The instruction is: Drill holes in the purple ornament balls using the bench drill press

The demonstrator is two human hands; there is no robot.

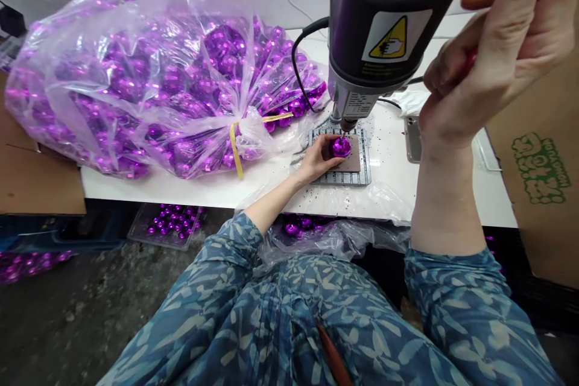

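My left hand (320, 158) is closed around a shiny purple faceted ball (341, 147). It holds the ball on a brown board (351, 163), which lies on the slotted metal base plate (365, 176) of a small drill press (384, 24). Just above the ball, the chuck (348, 125) points a thin bit down at its top; whether the tip has entered cannot be made out. Up at the right of the machine, my right hand (493, 60) is curled around the drill press lever, of which only a bit of red (470, 61) shows between the fingers.
A large clear bag (149, 84) of purple balls, tied with yellow ribbon (236, 151), fills the table's left. A phone (413, 139) lies right of the machine. Cardboard boxes (534, 132) flank the table. Below are a tub (169, 223) of balls and crumpled plastic (335, 238).
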